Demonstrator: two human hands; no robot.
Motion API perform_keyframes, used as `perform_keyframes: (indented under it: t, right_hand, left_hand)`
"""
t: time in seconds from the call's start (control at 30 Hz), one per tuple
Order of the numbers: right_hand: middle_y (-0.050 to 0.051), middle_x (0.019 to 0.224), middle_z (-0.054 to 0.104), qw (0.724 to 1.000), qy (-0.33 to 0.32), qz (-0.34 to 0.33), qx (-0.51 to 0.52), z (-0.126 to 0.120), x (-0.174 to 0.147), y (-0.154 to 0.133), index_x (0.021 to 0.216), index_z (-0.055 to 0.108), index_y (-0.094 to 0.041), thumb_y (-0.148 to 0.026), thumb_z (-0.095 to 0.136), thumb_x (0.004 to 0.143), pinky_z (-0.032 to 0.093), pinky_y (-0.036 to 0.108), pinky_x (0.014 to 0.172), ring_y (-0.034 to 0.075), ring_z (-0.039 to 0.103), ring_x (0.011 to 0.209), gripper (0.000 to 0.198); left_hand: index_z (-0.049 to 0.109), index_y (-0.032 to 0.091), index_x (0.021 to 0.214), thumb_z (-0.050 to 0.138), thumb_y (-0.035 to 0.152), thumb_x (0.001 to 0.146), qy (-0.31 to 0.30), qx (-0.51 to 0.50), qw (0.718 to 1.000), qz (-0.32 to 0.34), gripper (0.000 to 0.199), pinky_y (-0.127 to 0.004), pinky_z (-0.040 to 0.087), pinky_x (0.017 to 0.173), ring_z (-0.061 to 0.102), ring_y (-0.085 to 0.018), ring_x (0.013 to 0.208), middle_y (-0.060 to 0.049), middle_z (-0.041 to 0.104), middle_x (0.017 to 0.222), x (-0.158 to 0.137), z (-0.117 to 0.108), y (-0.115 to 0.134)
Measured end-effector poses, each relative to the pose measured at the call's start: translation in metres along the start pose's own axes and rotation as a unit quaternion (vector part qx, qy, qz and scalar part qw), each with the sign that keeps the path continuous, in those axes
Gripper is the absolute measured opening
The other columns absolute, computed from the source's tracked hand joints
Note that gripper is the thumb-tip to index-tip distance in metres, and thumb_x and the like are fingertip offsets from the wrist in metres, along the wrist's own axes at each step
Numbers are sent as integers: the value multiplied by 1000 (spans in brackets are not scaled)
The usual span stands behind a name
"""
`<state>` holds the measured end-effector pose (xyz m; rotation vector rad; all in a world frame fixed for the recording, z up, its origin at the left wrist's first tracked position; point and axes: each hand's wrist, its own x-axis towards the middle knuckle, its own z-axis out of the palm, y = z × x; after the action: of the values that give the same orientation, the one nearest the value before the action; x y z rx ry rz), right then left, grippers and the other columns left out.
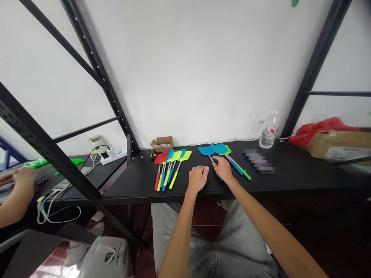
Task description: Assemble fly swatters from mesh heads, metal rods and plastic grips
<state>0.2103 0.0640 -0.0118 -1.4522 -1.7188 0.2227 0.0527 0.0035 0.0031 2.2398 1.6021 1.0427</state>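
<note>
My right hand (222, 170) is closed round the shaft of a blue fly swatter (205, 151), whose head points away from me; the hand hides much of its handle. Just right of it lie another blue fly swatter (218, 148) and a green fly swatter (247, 175), partly overlapping. My left hand (198, 178) rests near the table's front edge, fingers curled together, with nothing visible in it. Farther left, several red, blue and yellow fly swatters (174, 156) lie fanned out, handles toward me. The red swatter (161, 158) is leftmost.
Behind the left swatters stands a small open cardboard box (162, 143). A blurred-out flat object (259, 161), a water bottle (269, 131) and a carton (339, 144) with a red bag are at right. Black shelf posts (108, 90) frame the black table. Another person's hands (24, 177) are far left.
</note>
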Motion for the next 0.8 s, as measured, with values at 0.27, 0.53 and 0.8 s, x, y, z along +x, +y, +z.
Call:
perform_keyframes:
  t: [0.27, 0.53, 0.8]
  right_hand:
    - [8, 115, 66, 992, -52, -101, -60, -14, -14, -4, 108, 69, -22, -24, 52, 85, 40, 37, 93, 26, 56, 107, 29]
    - [9, 120, 64, 988, -40, -66, -134, -16, -15, -6, 117, 66, -20, -4, 47, 78, 40, 36, 88, 27, 55, 105, 47]
    - [10, 114, 65, 984, 14, -116, -136, -15, -18, -14, 105, 71, -20, -8, 47, 81, 40, 40, 86, 29, 52, 107, 36]
  left_hand:
    - [70, 26, 110, 39, 41, 96, -13, 22, 1000, 12, 37, -38, 40, 95, 57, -25, 108, -5, 66, 117, -1, 2, -2]
    - [66, 20, 115, 51, 24, 87, 124, 231, 962, -71, 32, -45, 29, 104, 46, -31, 122, -13, 57, 127, 1, -16, -17]
    - [65, 15, 113, 42, 16, 89, 125, 350, 916, -149, 33, -45, 35, 92, 53, -32, 110, -16, 66, 103, -11, -45, -41]
